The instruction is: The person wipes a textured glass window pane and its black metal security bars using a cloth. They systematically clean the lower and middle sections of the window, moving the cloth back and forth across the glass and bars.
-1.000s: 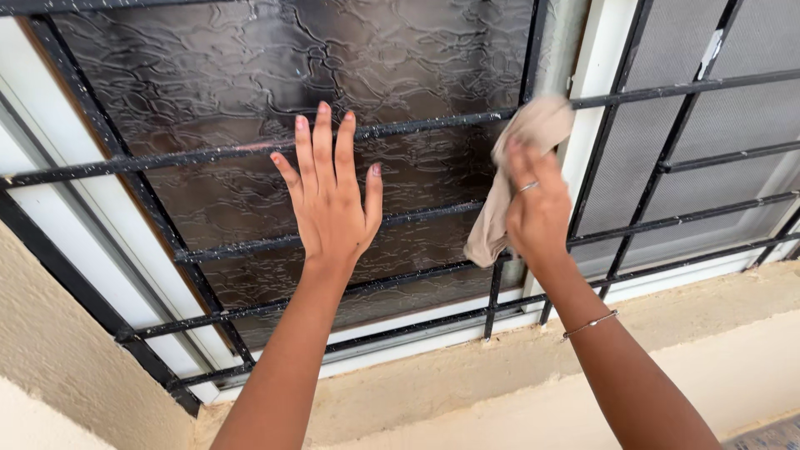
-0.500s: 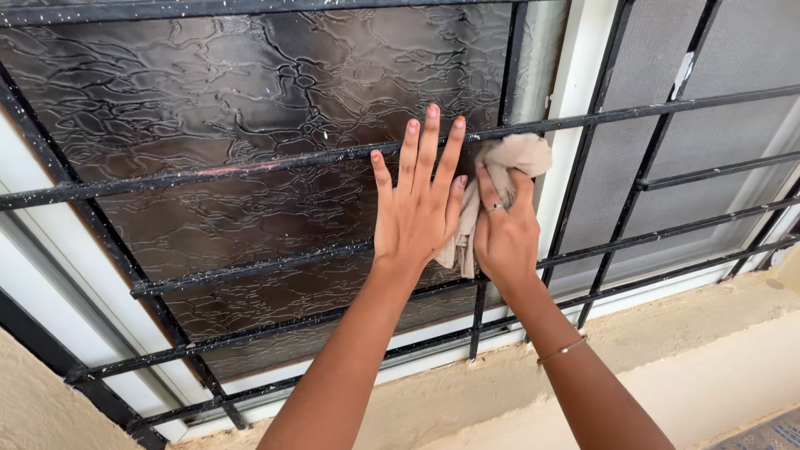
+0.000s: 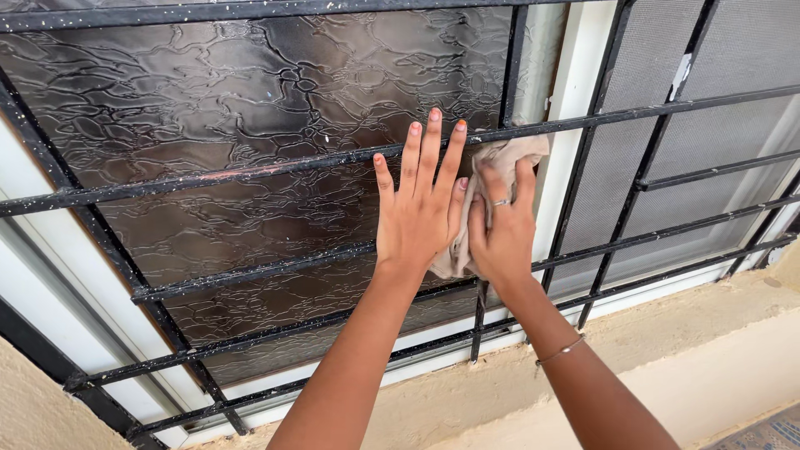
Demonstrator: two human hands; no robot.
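My left hand point(image 3: 419, 210) lies flat, fingers spread, against the dark textured window glass point(image 3: 250, 92), reaching through the black metal grille point(image 3: 275, 167). Right beside it, my right hand point(image 3: 502, 233) presses a beige cloth point(image 3: 506, 154) onto the glass near the white window frame point(image 3: 575, 92). The cloth bunches under the palm and sticks out above the fingers and below the hand. A ring sits on one finger and a thin bracelet point(image 3: 560, 351) on the right wrist.
A grey mesh screen panel point(image 3: 733, 50) fills the window to the right behind the bars. A rough beige sill ledge point(image 3: 667, 317) runs below the window. The grille bars are flecked with white paint spots.
My right hand with the cloth has slid left and slightly down, closing against the left hand. The left hand has stayed flat on the glass while the view shifted.
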